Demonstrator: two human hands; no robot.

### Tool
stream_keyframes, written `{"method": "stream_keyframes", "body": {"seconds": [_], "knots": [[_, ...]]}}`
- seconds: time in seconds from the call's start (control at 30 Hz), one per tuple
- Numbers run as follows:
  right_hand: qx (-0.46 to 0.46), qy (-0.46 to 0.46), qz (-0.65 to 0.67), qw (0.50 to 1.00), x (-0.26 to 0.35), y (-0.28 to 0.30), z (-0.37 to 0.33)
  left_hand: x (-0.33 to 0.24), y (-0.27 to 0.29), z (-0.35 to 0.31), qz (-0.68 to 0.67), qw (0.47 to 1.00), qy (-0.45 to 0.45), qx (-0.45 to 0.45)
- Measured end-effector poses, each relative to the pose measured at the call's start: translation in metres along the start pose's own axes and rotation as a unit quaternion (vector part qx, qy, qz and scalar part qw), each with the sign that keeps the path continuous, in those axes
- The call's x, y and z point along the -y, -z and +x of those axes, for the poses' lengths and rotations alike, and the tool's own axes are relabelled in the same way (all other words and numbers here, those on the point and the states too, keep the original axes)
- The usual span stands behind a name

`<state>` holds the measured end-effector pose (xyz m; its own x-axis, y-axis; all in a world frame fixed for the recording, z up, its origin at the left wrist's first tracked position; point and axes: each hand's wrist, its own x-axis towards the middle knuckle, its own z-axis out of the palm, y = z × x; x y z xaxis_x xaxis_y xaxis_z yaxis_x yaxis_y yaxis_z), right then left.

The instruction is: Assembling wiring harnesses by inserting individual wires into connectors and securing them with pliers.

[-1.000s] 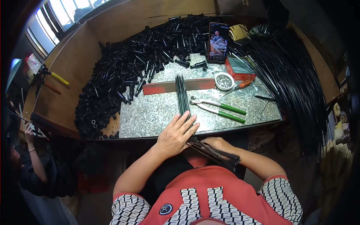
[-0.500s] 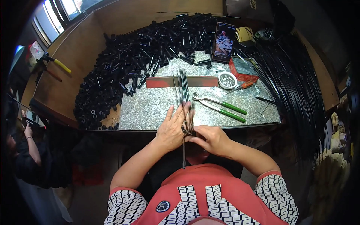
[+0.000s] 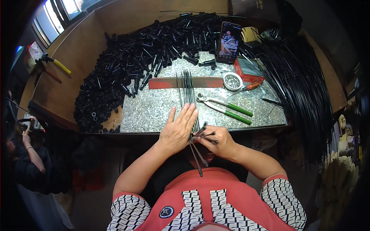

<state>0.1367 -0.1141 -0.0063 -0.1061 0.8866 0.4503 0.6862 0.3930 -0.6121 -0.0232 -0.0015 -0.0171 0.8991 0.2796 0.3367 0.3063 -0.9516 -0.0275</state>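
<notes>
Several thin black rods [image 3: 187, 86] lie side by side on the speckled board [image 3: 142, 109], their far ends over a red-and-brown flat bar [image 3: 208, 82]. My left hand [image 3: 175, 133] rests flat on them, fingers stretched out and pointing away from me. Just right of it, at the board's front edge, my right hand [image 3: 220, 142] is closed on the near ends of some rods. Their dark, knobbed tips fan out around its fingers, and a couple hang down toward my lap. Green-handled pincers [image 3: 231, 109] lie right of the rods.
A large heap of black tubular plastic parts [image 3: 111, 73] fills the left and back. On the right are a white bowl [image 3: 232, 87], an orange-handled screwdriver [image 3: 252, 85], a red box [image 3: 246, 74], a propped phone [image 3: 229, 42] and a big bundle of black rods [image 3: 304, 88].
My left fingers have flattened out over the rods. My right hand has turned, and more rod ends now stick out around its fingers, spread to the right and downward.
</notes>
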Motion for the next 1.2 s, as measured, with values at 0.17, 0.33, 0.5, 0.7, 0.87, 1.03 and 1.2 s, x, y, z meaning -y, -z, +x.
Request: {"method": "stream_keyframes", "body": {"seconds": [0.17, 0.33, 0.5, 0.7, 0.87, 1.03, 1.2], "knots": [[0.023, 0.004, 0.007, 1.000, -0.002, 0.004, -0.003, 0.001, 0.000, 0.000, 0.007, 1.000, 0.003, -0.004], [0.108, -0.018, 0.068, 0.992, 0.003, 0.023, 0.012, 0.003, 0.002, 0.000, 0.062, 0.998, -0.011, 0.012], [0.027, -0.027, -0.086, 0.996, -0.017, 0.053, 0.064, 0.002, 0.002, 0.000, 0.025, 1.000, -0.012, -0.013], [0.018, 0.014, -0.150, 0.988, -0.091, 0.046, 0.143, 0.001, 0.004, 0.002, -0.004, 1.000, -0.003, 0.015], [0.071, 0.021, -0.167, 0.983, -0.120, 0.031, 0.178, -0.001, 0.006, 0.000, -0.047, 0.999, 0.011, 0.008], [0.109, 0.000, -0.148, 0.983, -0.118, 0.033, 0.187, 0.003, 0.002, -0.001, -0.001, 1.000, 0.001, -0.008], [0.058, 0.028, -0.118, 0.991, -0.119, 0.038, 0.183, 0.005, 0.000, -0.002, -0.014, 1.000, -0.002, -0.011]]}}
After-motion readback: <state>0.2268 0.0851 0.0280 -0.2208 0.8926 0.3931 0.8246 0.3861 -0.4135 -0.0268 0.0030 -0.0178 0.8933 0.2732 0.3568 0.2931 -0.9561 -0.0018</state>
